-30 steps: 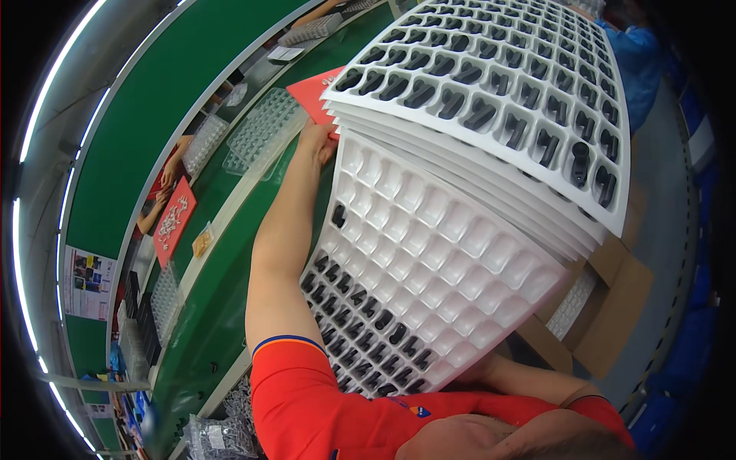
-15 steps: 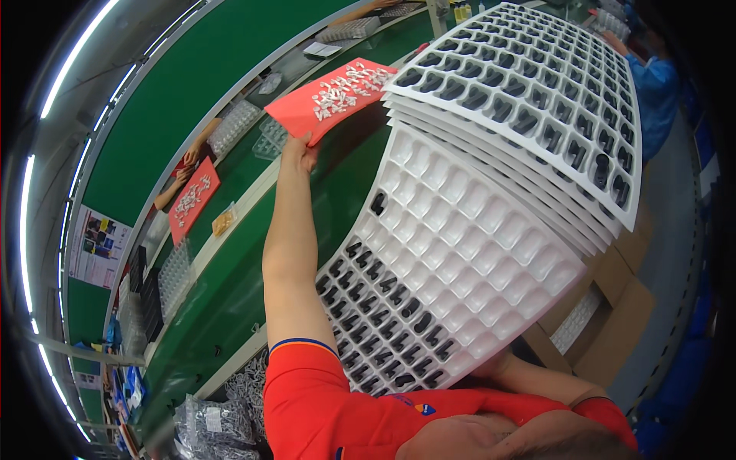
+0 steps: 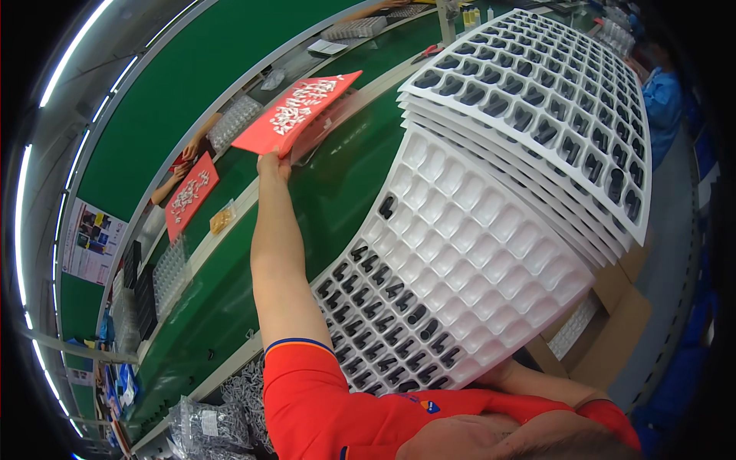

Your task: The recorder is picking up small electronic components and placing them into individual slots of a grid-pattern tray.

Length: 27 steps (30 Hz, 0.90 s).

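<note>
Over the green counter [image 3: 222,295], the person's left hand [image 3: 274,164] has its grip clamped on the near edge of a red board [image 3: 257,139] scattered with small white parts [image 3: 290,115]. The right hand [image 3: 500,373], mostly hidden, meets a white tray's [image 3: 479,257] lower edge; its grip I can't tell.

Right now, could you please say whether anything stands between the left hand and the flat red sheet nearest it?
Nothing visible does: the left hand grips the near edge of that flat red sheet directly; the small white pieces lie farther up it.
</note>
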Available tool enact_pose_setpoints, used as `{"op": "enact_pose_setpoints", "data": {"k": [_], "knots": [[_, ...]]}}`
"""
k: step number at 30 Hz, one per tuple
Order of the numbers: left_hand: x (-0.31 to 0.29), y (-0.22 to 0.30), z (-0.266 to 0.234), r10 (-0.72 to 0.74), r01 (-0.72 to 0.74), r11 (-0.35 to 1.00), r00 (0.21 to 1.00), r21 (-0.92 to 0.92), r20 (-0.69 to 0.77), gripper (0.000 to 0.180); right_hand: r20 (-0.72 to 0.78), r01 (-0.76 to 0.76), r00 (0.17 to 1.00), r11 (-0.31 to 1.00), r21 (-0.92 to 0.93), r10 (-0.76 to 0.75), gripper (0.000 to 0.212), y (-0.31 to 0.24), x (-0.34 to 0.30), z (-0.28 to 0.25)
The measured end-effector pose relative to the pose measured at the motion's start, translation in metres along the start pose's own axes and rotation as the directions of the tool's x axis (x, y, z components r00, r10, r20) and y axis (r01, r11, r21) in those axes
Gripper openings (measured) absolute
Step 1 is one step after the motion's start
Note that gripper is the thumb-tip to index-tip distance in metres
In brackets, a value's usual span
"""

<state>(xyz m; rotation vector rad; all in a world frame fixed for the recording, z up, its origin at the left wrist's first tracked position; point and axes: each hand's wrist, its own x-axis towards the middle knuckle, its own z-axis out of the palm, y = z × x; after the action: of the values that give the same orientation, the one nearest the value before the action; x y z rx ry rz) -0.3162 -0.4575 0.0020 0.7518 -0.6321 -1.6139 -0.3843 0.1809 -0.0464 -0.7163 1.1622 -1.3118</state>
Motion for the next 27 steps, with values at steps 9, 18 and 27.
{"op": "enact_pose_setpoints", "data": {"k": [9,18,27], "knots": [[-0.022,0.025,-0.015,0.121,0.016,0.868,0.963,0.496,-0.242,0.038,0.032,0.303,0.89,0.538,-0.787,-0.454,0.046,0.024,-0.012,-0.014],[-0.202,0.069,-0.035,0.115,-0.458,0.384,0.886,0.802,0.45,0.042,0.052,0.111,0.529,0.008,-0.994,-0.847,0.045,0.017,-0.019,-0.018],[-0.4,0.104,-0.123,-0.151,-0.589,-0.098,0.805,0.802,0.573,0.016,-0.04,0.429,0.382,0.216,-0.877,-0.923,0.014,0.022,-0.06,-0.004]]}}
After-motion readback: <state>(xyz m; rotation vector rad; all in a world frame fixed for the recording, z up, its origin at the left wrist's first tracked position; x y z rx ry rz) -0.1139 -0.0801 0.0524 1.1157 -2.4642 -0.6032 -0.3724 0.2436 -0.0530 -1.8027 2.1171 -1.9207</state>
